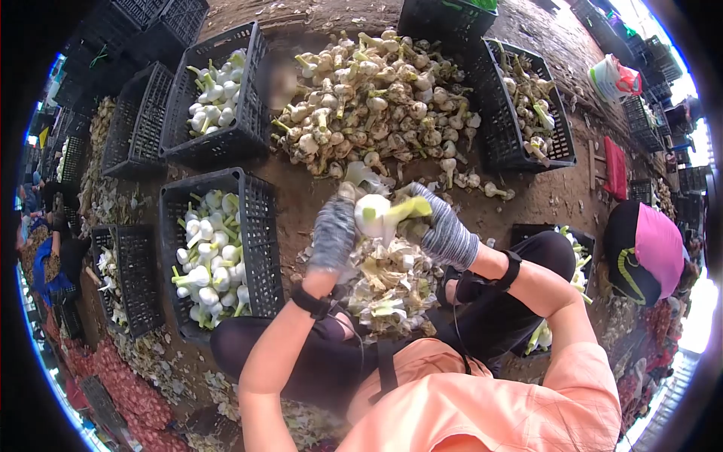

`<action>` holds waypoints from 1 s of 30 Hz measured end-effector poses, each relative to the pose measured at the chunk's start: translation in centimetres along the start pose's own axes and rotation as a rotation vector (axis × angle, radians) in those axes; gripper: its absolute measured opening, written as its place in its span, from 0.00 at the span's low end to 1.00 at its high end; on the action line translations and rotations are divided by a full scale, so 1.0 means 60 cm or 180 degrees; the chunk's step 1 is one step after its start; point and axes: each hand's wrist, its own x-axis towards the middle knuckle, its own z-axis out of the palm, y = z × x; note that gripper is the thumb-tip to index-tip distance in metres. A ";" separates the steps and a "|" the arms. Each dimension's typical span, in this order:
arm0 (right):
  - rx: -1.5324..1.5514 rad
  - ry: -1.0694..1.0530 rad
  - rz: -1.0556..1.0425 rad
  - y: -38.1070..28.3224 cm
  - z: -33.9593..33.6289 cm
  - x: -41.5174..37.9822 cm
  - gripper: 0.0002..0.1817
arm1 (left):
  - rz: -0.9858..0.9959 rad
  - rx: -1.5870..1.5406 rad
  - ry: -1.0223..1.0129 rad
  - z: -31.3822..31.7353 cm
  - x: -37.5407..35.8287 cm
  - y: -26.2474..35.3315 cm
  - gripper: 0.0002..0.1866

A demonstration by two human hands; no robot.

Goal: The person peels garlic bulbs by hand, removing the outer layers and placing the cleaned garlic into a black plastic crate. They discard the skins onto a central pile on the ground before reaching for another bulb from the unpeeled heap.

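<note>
Both hands wear grey knit gloves and hold one white garlic bulb between them, above a heap of peeled skins. My left hand has its fingers closed at the left side of the bulb. On the other side, my right hand is closed round the green stem. A loose piece of pale skin hangs near the bulb's top. Beyond the hands lies a large pile of unpeeled garlic. To the left stands a black crate with clean white bulbs in it.
Another crate of white bulbs is at the upper left, and a crate of brownish garlic at the upper right. A partly hidden crate sits beside the right knee. People sit at both sides; one wears pink.
</note>
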 end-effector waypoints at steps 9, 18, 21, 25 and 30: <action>-0.0059 0.0149 -0.0132 -0.013 -0.015 0.010 0.14 | 0.1708 0.1062 -0.0187 0.025 -0.053 0.030 0.15; 0.0295 0.0458 0.0135 0.043 -0.037 0.043 0.10 | 0.1157 0.0521 -0.0955 -0.001 -0.055 0.045 0.11; 0.2692 0.0654 0.2344 0.031 -0.037 0.049 0.15 | 0.1297 0.0390 -0.1762 -0.004 -0.051 0.047 0.15; -0.0795 -0.0727 0.0654 0.085 -0.040 0.034 0.28 | 0.0121 -0.1774 -0.1644 0.006 -0.069 0.058 0.17; 0.0535 -0.1436 0.0163 -0.005 -0.084 0.029 0.22 | -0.0270 -0.2492 -0.0882 -0.019 -0.037 0.034 0.18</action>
